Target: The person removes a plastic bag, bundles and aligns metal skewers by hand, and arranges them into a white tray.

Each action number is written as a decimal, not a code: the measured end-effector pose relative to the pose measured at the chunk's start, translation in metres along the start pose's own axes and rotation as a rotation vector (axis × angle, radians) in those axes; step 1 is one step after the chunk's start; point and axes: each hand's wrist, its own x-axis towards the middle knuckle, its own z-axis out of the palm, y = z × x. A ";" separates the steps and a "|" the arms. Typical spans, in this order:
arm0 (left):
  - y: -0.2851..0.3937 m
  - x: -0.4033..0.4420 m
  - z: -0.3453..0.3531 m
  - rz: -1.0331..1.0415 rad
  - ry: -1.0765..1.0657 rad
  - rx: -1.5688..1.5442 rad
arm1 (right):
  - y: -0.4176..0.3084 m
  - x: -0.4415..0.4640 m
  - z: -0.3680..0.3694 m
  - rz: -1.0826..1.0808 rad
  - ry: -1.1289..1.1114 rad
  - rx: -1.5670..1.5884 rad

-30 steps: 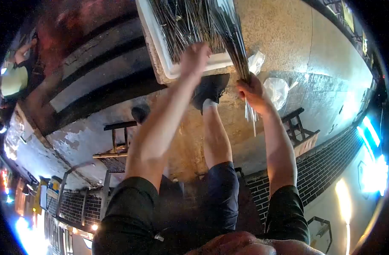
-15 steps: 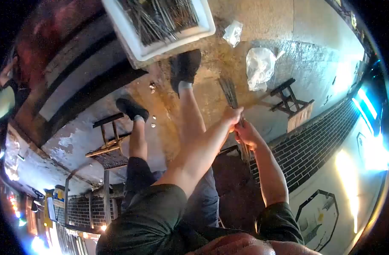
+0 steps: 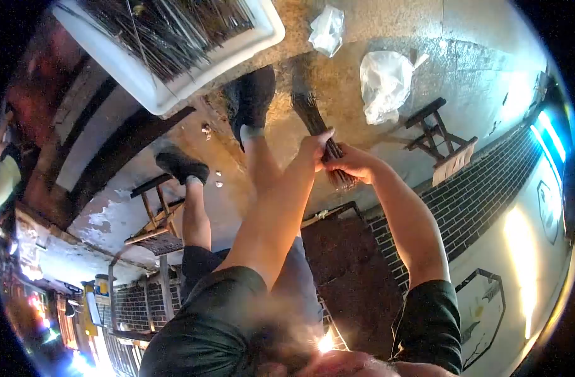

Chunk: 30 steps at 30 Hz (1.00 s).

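Observation:
Both of my hands are closed around a bundle of thin, dark skewers held over the floor. My left hand grips the middle of the bundle, its thumb lying across the sticks. Close beside it, my right hand wraps the lower part, where the reddish-brown ends stick out. The bundle's far ends fan out slightly, pointing up and left in the view. At the upper left stands a white plastic tub with many similar loose skewers in it.
Two clear plastic bags lie on the wet floor ahead. A small wooden stool stands on the right, another stool on the left. Dark brick tiling runs along the right wall. My shoe is below the tub.
My hands and the bundle have moved left and slightly up in the view. The tub now appears further left as the camera view shifts.

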 end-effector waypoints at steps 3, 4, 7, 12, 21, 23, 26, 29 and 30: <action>-0.003 -0.002 -0.004 0.050 -0.018 0.007 | -0.001 0.003 0.006 -0.017 -0.007 0.060; -0.003 -0.008 -0.001 0.058 -0.010 0.021 | -0.005 -0.004 0.015 -0.002 0.016 0.140; -0.011 -0.008 -0.001 0.065 -0.109 -0.130 | -0.022 -0.023 0.026 0.122 0.131 0.172; -0.014 -0.004 -0.002 0.053 -0.138 -0.099 | -0.010 -0.016 0.022 0.188 0.166 0.224; -0.035 -0.078 0.012 0.315 -0.194 0.562 | 0.034 -0.068 0.061 0.001 0.374 0.140; -0.036 -0.112 0.018 0.691 -0.154 0.775 | 0.045 -0.088 0.071 -0.087 0.511 -0.056; -0.010 -0.146 0.009 0.812 -0.349 0.698 | 0.014 -0.107 0.084 -0.268 0.653 -0.315; 0.042 -0.187 -0.028 0.919 -0.109 0.700 | -0.064 -0.101 0.101 -0.357 0.719 -0.381; 0.044 -0.149 -0.063 0.954 -0.084 0.534 | -0.099 -0.095 0.109 -0.387 0.765 -0.426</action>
